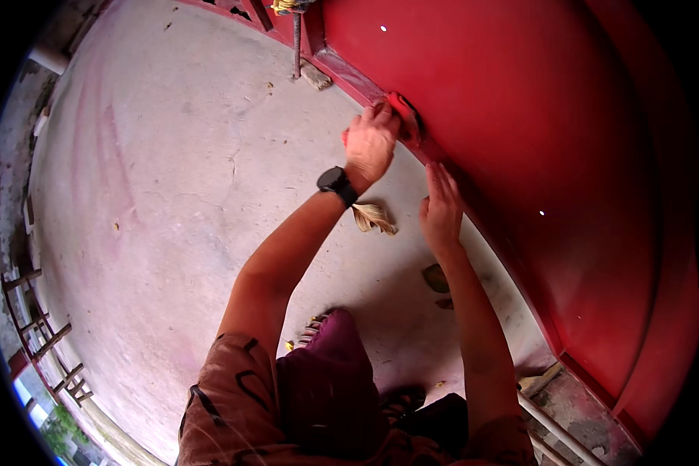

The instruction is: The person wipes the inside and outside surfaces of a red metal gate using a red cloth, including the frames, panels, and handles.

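A red latch-like fitting (405,116) sits on the lower rail of the big red metal gate (536,140), at the gate's left edge where it meets the concrete floor (171,194). The left hand (370,144) is on the fitting, its fingers curled over it in a grip (a dark watch (335,183) is strapped to that wrist). The right hand (441,210) lies just below, flat against the gate's bottom rail, fingers straight and pressed together, holding nothing. Between the two forearms a dry curled leaf (374,218) lies on the floor, with darker leaves (436,279) nearer the person. A rusty vertical rod (297,46) stands against the gate further off.
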Demonstrator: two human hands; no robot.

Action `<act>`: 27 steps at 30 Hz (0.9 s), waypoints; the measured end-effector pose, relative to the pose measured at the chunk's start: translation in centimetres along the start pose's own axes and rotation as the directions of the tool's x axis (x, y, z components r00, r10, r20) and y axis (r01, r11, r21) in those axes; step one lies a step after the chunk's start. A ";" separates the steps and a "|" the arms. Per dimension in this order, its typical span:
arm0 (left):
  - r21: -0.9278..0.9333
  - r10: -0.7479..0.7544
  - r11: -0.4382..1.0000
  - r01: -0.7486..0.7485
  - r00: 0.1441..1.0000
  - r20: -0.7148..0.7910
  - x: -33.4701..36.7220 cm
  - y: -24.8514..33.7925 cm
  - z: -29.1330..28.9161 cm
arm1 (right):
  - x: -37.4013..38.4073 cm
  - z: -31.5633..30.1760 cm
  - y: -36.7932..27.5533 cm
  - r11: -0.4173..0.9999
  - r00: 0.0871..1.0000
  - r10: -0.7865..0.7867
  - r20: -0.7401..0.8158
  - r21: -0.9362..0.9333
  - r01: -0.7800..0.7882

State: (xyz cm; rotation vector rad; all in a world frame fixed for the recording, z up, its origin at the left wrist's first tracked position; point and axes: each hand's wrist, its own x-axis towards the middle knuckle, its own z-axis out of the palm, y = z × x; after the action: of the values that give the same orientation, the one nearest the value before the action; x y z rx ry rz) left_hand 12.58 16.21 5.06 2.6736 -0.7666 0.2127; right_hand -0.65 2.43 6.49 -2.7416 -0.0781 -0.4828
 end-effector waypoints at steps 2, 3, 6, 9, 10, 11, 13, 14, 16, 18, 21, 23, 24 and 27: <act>-0.044 0.210 0.976 -0.215 0.972 -0.105 -1.0 1.4 1.4 | 1.7 -0.4 -1.3 0.994 0.999 0.012 -0.045 0.107 -0.007; -0.114 0.270 0.955 -0.274 0.962 -0.047 -1.7 2.8 1.7 | 2.6 -0.8 -1.9 0.979 0.995 0.039 -0.087 0.202 -0.021; -0.096 0.378 0.922 -0.376 0.926 -0.002 -2.1 3.7 2.5 | 5.6 -2.8 -4.6 0.955 0.985 0.048 -0.166 0.297 0.003; -0.128 0.282 0.945 -0.300 0.949 -0.139 -1.4 0.7 2.3 | 6.1 -4.3 -8.4 0.811 0.996 0.084 -0.038 0.583 -0.046; 0.020 0.198 0.980 -0.197 0.976 -0.091 -1.1 -0.3 1.6 | 6.4 -5.0 -10.3 0.703 0.995 0.098 0.023 0.706 -0.086; -0.036 0.077 0.996 -0.079 0.996 -0.053 -0.2 -1.7 0.9 | 6.7 -5.3 -12.4 0.661 0.996 0.081 0.031 0.746 -0.077; -0.089 -0.040 0.995 0.039 0.999 -0.005 0.2 -2.4 0.7 | 7.2 -4.4 -15.8 0.608 0.998 0.054 0.040 0.791 -0.065; -0.046 0.014 0.999 -0.015 0.999 -0.032 0.4 -1.8 0.8 | 8.0 -3.7 -16.7 0.605 0.998 0.045 0.031 0.795 -0.052; 0.011 0.070 0.997 -0.070 0.996 0.058 0.3 0.6 0.1 | 8.3 -0.6 -17.6 0.490 0.991 0.042 0.129 0.861 -0.133; 0.054 0.132 0.989 -0.135 0.990 0.058 -0.3 2.3 0.9 | 7.7 0.0 -18.9 0.452 0.977 -0.044 0.207 0.877 -0.165; 0.029 0.139 0.990 -0.137 0.988 -0.065 -1.2 0.1 1.4 | 5.1 -1.1 -18.7 0.488 0.993 -0.051 0.103 0.871 -0.065; 0.049 0.023 0.999 -0.016 0.990 -0.142 -0.5 -2.2 1.8 | 3.1 -2.9 -16.2 0.549 0.980 0.058 0.188 0.814 -0.189; 0.034 -0.053 0.998 0.060 0.982 -0.183 0.2 -3.2 1.3 | 2.3 -3.5 -14.5 0.592 0.964 0.132 0.230 0.762 -0.263; -0.006 -0.079 0.997 0.079 0.994 -0.075 2.2 -4.2 -0.2 | 1.6 -3.6 -10.5 0.631 0.954 0.206 0.216 0.716 -0.298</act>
State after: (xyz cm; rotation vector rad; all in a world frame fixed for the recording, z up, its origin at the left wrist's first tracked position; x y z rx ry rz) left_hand 16.73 18.54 4.52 2.6706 -0.6366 0.2894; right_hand -1.49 10.99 13.73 -1.9072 0.0732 -0.1468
